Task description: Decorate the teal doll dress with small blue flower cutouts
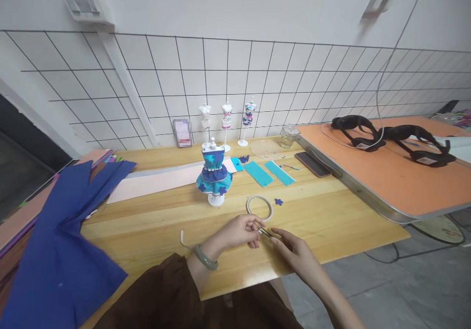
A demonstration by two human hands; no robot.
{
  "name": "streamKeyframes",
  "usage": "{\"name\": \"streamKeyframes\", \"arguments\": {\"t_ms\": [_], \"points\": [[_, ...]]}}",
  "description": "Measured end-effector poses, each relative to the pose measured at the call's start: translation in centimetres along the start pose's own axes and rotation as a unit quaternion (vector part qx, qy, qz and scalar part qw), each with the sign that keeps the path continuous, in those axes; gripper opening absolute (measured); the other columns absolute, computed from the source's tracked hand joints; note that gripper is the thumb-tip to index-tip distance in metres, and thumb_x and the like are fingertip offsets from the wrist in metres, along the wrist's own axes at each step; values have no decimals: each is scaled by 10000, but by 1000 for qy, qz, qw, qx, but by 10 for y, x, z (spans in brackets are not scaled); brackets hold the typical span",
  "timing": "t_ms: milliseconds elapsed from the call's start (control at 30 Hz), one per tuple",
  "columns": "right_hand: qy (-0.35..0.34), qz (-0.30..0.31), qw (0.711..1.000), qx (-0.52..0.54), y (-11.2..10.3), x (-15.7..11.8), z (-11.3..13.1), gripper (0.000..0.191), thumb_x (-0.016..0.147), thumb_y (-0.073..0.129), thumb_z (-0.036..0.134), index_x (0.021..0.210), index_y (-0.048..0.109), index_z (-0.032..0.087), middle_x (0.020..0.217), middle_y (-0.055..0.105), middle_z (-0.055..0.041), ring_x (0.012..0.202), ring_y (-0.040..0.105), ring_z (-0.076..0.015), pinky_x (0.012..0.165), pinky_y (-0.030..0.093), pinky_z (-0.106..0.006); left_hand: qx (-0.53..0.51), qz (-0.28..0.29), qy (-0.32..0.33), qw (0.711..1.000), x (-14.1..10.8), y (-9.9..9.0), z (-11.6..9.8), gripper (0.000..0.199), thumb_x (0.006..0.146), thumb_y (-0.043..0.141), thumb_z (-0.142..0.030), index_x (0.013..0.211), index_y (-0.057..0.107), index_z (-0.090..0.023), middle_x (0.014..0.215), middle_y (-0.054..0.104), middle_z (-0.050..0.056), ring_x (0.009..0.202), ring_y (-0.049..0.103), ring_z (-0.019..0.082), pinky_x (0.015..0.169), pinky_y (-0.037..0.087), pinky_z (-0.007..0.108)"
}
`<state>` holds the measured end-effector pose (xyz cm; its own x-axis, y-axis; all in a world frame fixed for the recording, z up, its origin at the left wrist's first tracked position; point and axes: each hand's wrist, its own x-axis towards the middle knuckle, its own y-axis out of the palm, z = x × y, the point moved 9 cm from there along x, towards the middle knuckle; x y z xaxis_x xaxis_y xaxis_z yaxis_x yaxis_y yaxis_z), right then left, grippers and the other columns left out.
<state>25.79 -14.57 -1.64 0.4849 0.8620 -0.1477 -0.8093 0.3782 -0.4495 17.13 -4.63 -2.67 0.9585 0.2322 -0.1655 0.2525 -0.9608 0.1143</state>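
My left hand (pixel 243 231), wearing a green bangle (pixel 206 257) at the wrist, is closed in a pinch on a small white piece that its fingers mostly hide. In my right hand (pixel 294 250) are slim metal tweezers (pixel 265 232), their tips meeting the left fingertips. Just beyond both hands lies a roll of narrow white tape (pixel 271 210). A dark blue fabric flower (pixel 278 202) is to the right of the roll. Farther back stands a small mannequin (pixel 216 199) in a blue and turquoise ruffled dress (pixel 214 172).
Three more mini mannequins (pixel 225 118) stand by the wall near a phone (pixel 183 133). Turquoise strips (pixel 258 173), a dark phone (pixel 312 164) and a glass jar (pixel 289 135) are behind. Blue fabric (pixel 62 250) covers the left side. Black headsets (pixel 358 130) rest on the orange table (pixel 382 182).
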Motion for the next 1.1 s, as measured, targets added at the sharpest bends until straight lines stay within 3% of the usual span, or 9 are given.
{"name": "streamKeyframes", "arguments": {"t_ms": [300,633,933,1100], "points": [[15,-2,999,-30,1,-3,-9,550,793,510,510,1151,592,100,1044,682,-129,950,630,-264,827,484,-366,9,0,8,1000,1,-1,3,395,745,569,-194,1131,491,-165,676,542,-21,549,598,103,544,496,242],[-58,-31,990,-128,0,-17,20,455,828,478,466,1159,586,172,1136,645,-111,1029,606,-256,842,486,-350,-30,-38,-8,999,2,-7,2,516,780,561,-309,1246,360,-215,884,521,31,583,626,126,453,500,234],[-147,-49,953,-258,11,-26,27,336,874,445,370,1148,536,198,1068,664,-85,892,655,-221,727,509,-319,26,-77,19,996,1,-11,2,571,746,593,-280,1272,387,-200,772,548,10,583,542,99,369,463,175],[-228,-68,919,-314,18,-33,41,264,879,455,314,1104,550,213,853,675,-45,717,656,-174,600,476,-259,41,-89,22,995,1,-11,2,572,735,562,-204,1278,385,-201,728,538,-16,507,507,63,364,454,157]]}}
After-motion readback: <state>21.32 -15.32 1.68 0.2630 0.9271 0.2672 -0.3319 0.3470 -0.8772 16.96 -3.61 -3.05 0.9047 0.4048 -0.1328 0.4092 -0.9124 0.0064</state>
